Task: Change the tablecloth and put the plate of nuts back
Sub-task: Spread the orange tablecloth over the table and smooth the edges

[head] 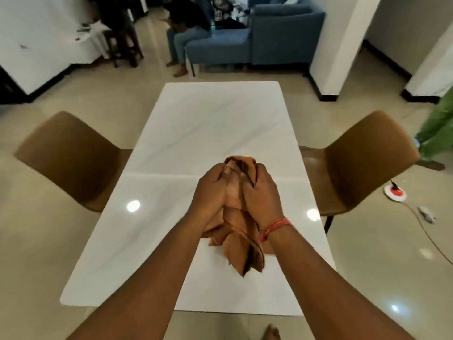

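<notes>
Holding a bunched brown cloth (241,231) over the middle of the frame, both hands are seen closed on its upper part. The left hand (212,190) is curled round the left side of the bundle, fingers wrapped in and nothing else held; the right hand (260,190) is closed on the right side in the same way, a red thread (275,228) being worn at its wrist. The loose folds of the cloth hang below the hands and appear to touch the white table (171,143), though that cannot be told for certain.

From left to right, a brown chair (71,158) is set against the left edge of the table, the table runs up the centre of the frame, and a second brown chair (362,158) is set against the right edge. The tabletop is seen uncovered apart from the bundle.

The step in hand is judged to be the cloth change itself; whether this cloth is the one taken off or the one to be laid cannot be told. If it is to be laid, an edge or two corners would need to be found, the bundle shaken open, and the cloth spread and squared over the table.

As for containers, the plate of nuts is not seen anywhere in view, so its place cannot be given; it would have to be fetched once a cloth lies flat.
</notes>
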Action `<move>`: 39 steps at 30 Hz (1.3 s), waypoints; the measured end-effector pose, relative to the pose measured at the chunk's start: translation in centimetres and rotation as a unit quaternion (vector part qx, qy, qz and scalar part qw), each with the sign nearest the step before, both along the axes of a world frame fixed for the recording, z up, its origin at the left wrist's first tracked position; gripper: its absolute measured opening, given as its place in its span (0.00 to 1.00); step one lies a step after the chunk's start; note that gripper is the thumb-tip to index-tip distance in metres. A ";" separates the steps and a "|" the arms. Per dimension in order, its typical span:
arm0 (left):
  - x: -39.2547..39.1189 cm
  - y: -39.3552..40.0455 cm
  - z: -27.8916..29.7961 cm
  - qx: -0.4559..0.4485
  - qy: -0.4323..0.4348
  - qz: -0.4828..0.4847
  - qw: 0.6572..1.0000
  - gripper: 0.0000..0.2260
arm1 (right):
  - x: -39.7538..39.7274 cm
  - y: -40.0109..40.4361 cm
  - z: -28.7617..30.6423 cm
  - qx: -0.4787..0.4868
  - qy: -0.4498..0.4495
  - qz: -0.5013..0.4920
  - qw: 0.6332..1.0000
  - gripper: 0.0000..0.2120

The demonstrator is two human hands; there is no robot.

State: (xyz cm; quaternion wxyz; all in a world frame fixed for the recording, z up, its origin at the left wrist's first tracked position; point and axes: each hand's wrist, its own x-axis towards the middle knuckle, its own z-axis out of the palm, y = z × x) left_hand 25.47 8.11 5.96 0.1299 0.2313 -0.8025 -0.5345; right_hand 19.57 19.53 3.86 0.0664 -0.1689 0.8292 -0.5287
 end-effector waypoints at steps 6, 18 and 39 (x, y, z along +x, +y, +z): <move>1.7 -5.0 1.0 -0.108 0.001 0.142 0.984 0.08 | -6.2 0.9 3.3 0.057 0.064 0.022 0.996 0.20; -1.7 -7.7 6.9 -0.140 0.030 -0.075 0.987 0.18 | -6.6 -5.6 12.0 0.106 0.127 0.165 0.972 0.06; -4.6 -11.7 12.1 -0.165 0.169 -0.079 0.968 0.08 | -5.6 -8.5 11.6 -0.044 0.127 0.186 0.973 0.06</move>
